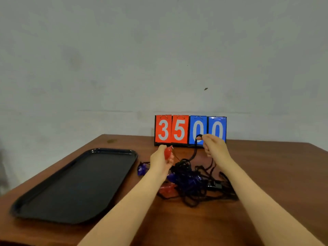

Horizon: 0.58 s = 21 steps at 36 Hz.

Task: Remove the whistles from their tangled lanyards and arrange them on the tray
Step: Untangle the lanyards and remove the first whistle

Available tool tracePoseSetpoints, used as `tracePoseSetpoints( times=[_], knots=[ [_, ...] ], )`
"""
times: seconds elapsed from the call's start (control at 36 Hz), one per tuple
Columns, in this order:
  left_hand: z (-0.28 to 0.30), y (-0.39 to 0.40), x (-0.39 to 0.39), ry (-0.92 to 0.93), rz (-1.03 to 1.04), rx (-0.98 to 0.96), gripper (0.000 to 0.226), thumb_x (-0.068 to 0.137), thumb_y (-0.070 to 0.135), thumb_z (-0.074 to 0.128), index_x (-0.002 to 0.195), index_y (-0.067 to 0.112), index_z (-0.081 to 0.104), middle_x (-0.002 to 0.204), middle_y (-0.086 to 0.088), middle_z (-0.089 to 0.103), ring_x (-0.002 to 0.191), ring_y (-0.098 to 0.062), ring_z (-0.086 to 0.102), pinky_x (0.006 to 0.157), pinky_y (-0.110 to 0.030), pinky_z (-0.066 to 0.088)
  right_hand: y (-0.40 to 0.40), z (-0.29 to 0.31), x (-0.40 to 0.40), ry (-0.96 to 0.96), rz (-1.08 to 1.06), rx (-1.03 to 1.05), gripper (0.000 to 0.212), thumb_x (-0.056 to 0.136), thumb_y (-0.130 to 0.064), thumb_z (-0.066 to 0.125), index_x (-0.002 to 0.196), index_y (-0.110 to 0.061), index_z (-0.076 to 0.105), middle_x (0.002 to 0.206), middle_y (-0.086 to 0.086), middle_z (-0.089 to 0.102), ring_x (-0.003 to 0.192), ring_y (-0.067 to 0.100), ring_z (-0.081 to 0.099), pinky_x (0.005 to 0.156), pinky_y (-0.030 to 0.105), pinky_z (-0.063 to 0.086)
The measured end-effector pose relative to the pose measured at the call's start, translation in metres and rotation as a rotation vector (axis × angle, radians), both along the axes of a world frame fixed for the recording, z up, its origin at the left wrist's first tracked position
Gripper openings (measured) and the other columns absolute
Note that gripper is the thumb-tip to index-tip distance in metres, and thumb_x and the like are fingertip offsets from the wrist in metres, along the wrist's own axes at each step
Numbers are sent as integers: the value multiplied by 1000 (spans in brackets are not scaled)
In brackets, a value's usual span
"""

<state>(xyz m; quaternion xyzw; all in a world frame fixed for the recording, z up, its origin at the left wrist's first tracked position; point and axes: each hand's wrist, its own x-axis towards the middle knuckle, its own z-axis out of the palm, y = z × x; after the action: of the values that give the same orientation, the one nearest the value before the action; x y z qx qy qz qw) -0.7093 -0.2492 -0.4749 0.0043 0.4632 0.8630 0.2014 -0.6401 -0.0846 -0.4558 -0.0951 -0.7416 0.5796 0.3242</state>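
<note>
**Pulling one red whistle out of a cord mess, tray not used yet**

Starting closest to the camera: both forearms are reaching out over the wooden counter [266, 174], and the black tray [44, 192] is sitting on the left, just beside the pile, so I'm guessing it's parked there to make drop-offs short. Nothing is lying on it so far.

In the middle, the tangle of black cords [190, 180] is lying in a heap on the counter. A second red whistle [166, 188] is poking out at its near left edge, a couple of blue whistles are buried in the cords, and another blue whistle [142, 168] is sitting off to the left, between heap and tray.

A bit further out, the left hand [160, 160] is gripping a red whistle [168, 152] lifted clear of the heap, fingers curled round it. The right hand [214, 148] is pinching a loop of cord [196, 144] and holding it up higher. Looks to me like the hands are spreading apart on purpose, so the one cord goes taut and its path through the knot shows.

At the back, a flip scoreboard [190, 129] is reading 35 and 00 against the wall.
</note>
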Motion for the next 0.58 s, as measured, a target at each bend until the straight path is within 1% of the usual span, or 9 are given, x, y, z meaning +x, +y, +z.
tracePoseSetpoints(
  times=[0.11,0.17,0.22,0.33,0.39,0.44,0.5,0.56,0.58],
  knots=[
    [-12,29,-6,73,42,-177,13,95,17,57,83,11,60,73,-6,57,60,-14,50,57,-23,43,12,-25,-3,-18,-12,122,24,100,-21,48,90,-22,70,51,-15,50,49,0,42,53,14,31],
    [-17,38,-10,153,52,-255,10,93,14,54,86,15,61,88,-8,62,78,-18,57,72,-28,48,13,-27,-3,-47,11,183,25,99,-20,49,90,-19,71,60,-22,61,56,-8,51,61,14,34],
    [-18,41,-10,227,7,-316,19,90,7,49,94,17,65,100,-6,61,91,-20,57,80,-31,50,14,-26,-2,-57,26,218,27,98,-16,49,83,-20,71,69,-21,65,59,-12,52,65,15,36],
    [-13,36,-17,178,-36,-332,41,81,-13,36,101,8,65,85,-14,64,72,-18,59,64,-26,45,14,-24,1,-64,17,289,30,96,-13,48,75,-19,69,69,-13,65,60,-5,51,68,20,40],
    [-14,28,-21,258,-21,-373,44,79,-13,34,100,8,66,78,-13,64,63,-17,55,60,-26,46,12,-23,5,-75,39,321,30,96,-13,49,74,-19,68,65,-15,62,60,-4,50,68,19,40],
    [-16,20,-25,398,13,-467,39,86,-5,37,101,15,67,76,-8,62,54,-13,51,50,-23,44,7,-21,7,-76,69,335,30,97,-12,48,75,-19,67,62,-19,60,59,-7,50,66,15,37],
    [-16,16,-27,579,9,-532,29,98,12,40,109,20,66,90,-1,66,47,-7,49,44,-18,41,2,-20,9,-73,90,343,29,98,-11,48,77,-17,67,59,-24,59,58,-10,50,62,11,34],
    [-14,16,-26,722,-58,-581,27,101,31,42,122,28,59,100,6,68,43,-3,49,44,-16,42,-1,-19,11,-60,106,340,30,98,-9,47,76,-16,65,56,-25,57,57,-11,50,59,9,34],
    [-13,16,-24,780,-113,-616,30,101,39,42,126,30,57,96,6,68,42,-3,49,45,-17,44,-3,-19,12,-44,116,328,30,98,-8,46,75,-15,64,54,-24,55,55,-10,50,56,8,35]
  ],
)
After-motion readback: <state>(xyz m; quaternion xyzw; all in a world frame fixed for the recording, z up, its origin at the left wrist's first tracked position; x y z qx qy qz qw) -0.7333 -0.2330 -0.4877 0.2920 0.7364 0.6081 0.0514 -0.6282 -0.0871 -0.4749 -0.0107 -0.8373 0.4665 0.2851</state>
